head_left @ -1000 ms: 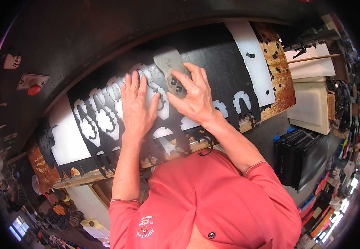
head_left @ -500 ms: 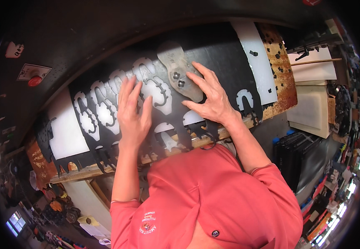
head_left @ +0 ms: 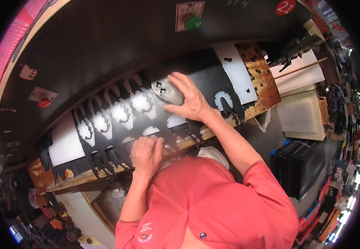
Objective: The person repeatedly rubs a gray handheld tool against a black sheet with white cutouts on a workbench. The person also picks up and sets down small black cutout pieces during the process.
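Beyond the bare right hand (head_left: 191, 99), the round-ended grey metal plate (head_left: 169, 93) loses its far end beneath the black overhanging machine panel (head_left: 117, 39). The curled bare left hand (head_left: 146, 155) hides its own palm.

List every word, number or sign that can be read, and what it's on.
Round red sign on dark panel: white number, not copied out.
Red shirt: white lettering, not copied out.
Plates behind green button and red button: too small.
Pale handwriting, same panel: too blurred.

A pink mesh basket (head_left: 14, 46) stands left, a cream box (head_left: 297, 116) right.
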{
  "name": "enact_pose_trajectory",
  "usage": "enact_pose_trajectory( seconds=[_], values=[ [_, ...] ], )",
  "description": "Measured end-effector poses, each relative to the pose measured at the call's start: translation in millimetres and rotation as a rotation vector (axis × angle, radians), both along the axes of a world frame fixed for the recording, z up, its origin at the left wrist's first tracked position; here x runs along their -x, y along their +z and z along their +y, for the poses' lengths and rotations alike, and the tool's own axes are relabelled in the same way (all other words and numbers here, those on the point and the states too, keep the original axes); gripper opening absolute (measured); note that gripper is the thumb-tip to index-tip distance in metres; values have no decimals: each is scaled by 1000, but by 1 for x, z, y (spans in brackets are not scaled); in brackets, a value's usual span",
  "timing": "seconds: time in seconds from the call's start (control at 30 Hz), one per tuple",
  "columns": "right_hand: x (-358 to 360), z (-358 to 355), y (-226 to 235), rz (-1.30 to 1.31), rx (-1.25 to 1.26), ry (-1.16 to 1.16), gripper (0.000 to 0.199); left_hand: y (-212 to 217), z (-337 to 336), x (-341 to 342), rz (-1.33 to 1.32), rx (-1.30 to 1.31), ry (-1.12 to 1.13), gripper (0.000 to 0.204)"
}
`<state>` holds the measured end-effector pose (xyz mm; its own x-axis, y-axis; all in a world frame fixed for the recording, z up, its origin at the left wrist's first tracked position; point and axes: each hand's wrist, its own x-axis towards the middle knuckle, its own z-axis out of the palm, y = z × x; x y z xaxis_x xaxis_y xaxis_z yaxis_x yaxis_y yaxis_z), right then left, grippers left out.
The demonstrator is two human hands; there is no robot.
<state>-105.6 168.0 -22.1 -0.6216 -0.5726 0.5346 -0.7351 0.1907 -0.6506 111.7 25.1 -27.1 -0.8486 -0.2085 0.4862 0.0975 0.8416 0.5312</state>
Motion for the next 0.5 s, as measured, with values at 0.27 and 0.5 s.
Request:
enact_pose_trajectory(
  seconds=[0.27,0.5],
  values=[
    [16,31,67,72,391,-215,10,-4,2,-3,38,22,81,12],
    [23,37,75,219,324,-155,8,-8,4,-3,78,-16,149,12]
  ],
)
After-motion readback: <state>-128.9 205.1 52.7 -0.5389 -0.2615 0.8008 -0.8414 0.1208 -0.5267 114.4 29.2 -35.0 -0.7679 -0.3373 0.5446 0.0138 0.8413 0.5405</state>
